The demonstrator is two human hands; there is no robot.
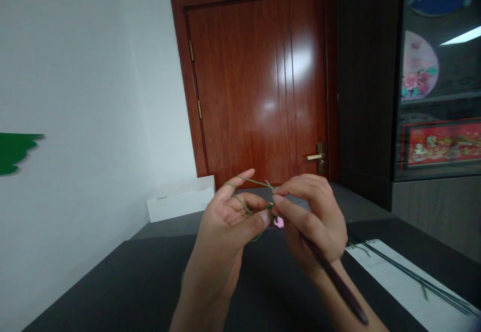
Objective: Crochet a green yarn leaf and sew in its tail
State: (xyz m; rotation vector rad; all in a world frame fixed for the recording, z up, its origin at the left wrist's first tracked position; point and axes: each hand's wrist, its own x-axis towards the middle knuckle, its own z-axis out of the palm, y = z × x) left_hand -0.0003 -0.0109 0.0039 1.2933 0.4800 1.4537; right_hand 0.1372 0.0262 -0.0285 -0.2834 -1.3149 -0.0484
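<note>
My left hand [231, 219] is raised in front of me with a thin green thread [240, 202] looped round its index finger and running across the palm; thumb and finger pinch the thread beside a small pink piece [279, 223]. My right hand [313, 217] meets it from the right, fingers closed on a dark slender crochet hook [338, 282] whose shaft runs down past my wrist; its tip is hidden between the fingertips where the thread crosses.
A dark table [131, 282] lies below the hands. On its right side sits a white sheet [398, 282] with several thin dark rods [424, 283]. Behind are a brown wooden door [259, 86], a white box [180, 199] on the floor and a dark cabinet [368, 86].
</note>
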